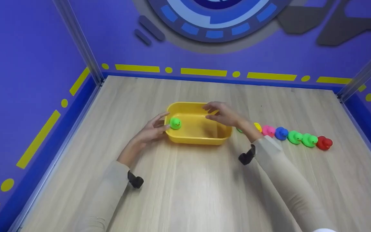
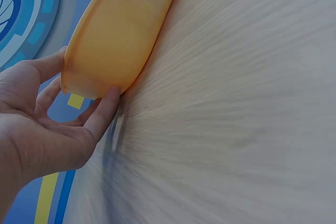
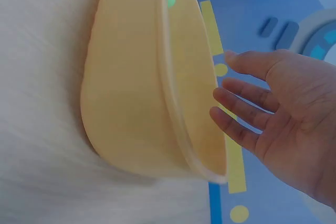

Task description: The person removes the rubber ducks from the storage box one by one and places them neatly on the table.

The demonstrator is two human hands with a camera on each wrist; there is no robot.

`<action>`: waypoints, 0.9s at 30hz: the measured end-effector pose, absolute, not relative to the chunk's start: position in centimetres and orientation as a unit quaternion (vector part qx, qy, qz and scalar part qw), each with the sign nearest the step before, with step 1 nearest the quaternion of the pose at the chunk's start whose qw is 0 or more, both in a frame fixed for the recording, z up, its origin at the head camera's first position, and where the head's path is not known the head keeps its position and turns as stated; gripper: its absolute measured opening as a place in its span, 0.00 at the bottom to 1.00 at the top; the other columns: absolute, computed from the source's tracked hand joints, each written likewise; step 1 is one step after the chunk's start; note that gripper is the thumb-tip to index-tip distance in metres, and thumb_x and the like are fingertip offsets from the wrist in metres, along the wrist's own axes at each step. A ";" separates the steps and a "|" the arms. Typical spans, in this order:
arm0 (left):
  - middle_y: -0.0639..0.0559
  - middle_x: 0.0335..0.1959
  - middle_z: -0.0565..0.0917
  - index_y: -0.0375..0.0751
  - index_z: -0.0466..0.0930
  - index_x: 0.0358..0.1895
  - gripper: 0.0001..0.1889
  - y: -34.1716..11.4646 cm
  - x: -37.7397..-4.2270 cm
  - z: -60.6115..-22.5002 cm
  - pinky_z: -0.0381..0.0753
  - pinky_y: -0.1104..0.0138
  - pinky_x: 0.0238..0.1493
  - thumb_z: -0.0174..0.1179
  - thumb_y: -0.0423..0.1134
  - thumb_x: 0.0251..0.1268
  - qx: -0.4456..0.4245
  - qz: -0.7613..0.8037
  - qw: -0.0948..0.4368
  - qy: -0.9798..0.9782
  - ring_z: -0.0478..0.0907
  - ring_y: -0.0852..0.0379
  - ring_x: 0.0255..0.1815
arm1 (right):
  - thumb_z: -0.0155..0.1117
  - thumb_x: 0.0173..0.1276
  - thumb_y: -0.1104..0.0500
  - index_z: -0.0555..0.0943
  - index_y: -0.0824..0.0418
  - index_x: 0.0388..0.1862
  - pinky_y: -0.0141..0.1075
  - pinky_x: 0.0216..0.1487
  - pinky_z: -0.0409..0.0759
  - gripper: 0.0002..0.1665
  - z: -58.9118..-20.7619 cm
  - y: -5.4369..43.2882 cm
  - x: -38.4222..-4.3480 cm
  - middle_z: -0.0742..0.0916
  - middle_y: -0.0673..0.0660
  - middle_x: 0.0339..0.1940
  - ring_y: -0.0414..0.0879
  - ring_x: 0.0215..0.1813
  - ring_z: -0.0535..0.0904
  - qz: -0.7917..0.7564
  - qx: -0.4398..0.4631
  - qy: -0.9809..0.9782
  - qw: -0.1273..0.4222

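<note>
A yellow plastic tub [image 1: 198,140] stands on the table, with one green rubber duck [image 1: 175,123] inside at its left end. My left hand [image 1: 150,131] holds that end by the fingertips, thumb and fingers spread round it; in the left wrist view the fingertips [image 2: 111,95] touch the tub's wall [image 2: 121,30]. Over the tub's right part hovers my right hand [image 1: 224,114], its fingers loosely spread and nothing in them. The right wrist view has this hand [image 3: 283,108] beside the rim, palm showing.
Right of the tub runs a row of rubber ducks: yellow [image 1: 258,127], pink [image 1: 268,130], blue [image 1: 281,133], several green [image 1: 295,137] and red [image 1: 324,143]. My right forearm partly covers the row's near end. Blue panels [image 1: 172,54] wall in the table's back and sides.
</note>
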State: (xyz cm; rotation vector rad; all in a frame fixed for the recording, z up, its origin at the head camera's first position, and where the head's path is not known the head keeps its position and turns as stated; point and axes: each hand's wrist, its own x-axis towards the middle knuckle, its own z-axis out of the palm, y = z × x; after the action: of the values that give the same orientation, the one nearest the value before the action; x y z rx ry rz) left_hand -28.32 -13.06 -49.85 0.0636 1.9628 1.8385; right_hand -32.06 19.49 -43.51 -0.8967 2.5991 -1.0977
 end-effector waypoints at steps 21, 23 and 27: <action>0.42 0.76 0.65 0.62 0.62 0.78 0.33 -13.0 -28.3 -50.0 0.78 0.53 0.70 0.61 0.38 0.75 0.008 0.673 0.228 0.704 0.72 0.43 0.72 | 0.66 0.73 0.59 0.71 0.61 0.73 0.50 0.72 0.77 0.32 -47.3 12.0 -33.7 0.81 0.63 0.67 0.58 0.66 0.79 -0.310 -0.269 0.887 0.213; 0.42 0.77 0.65 0.62 0.61 0.79 0.33 -13.0 -28.3 -49.9 0.78 0.53 0.70 0.60 0.38 0.75 0.013 0.669 0.229 0.707 0.72 0.43 0.72 | 0.68 0.72 0.60 0.70 0.61 0.74 0.49 0.72 0.76 0.34 -47.6 11.5 -33.7 0.80 0.64 0.68 0.58 0.66 0.79 -0.324 -0.267 0.883 0.211; 0.42 0.76 0.65 0.62 0.61 0.79 0.34 -12.9 -28.3 -49.9 0.79 0.54 0.69 0.60 0.38 0.75 0.010 0.666 0.228 0.710 0.73 0.45 0.71 | 0.71 0.69 0.61 0.71 0.60 0.74 0.49 0.72 0.77 0.36 -48.7 10.6 -34.1 0.78 0.65 0.69 0.59 0.65 0.78 -0.351 -0.283 0.873 0.187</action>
State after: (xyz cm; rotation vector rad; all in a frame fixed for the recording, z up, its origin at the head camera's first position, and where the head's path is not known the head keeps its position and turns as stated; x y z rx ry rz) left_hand -28.28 -12.91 -49.94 0.0269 1.9564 1.8339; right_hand -34.07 10.63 -48.69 -0.7952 2.4568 -0.9867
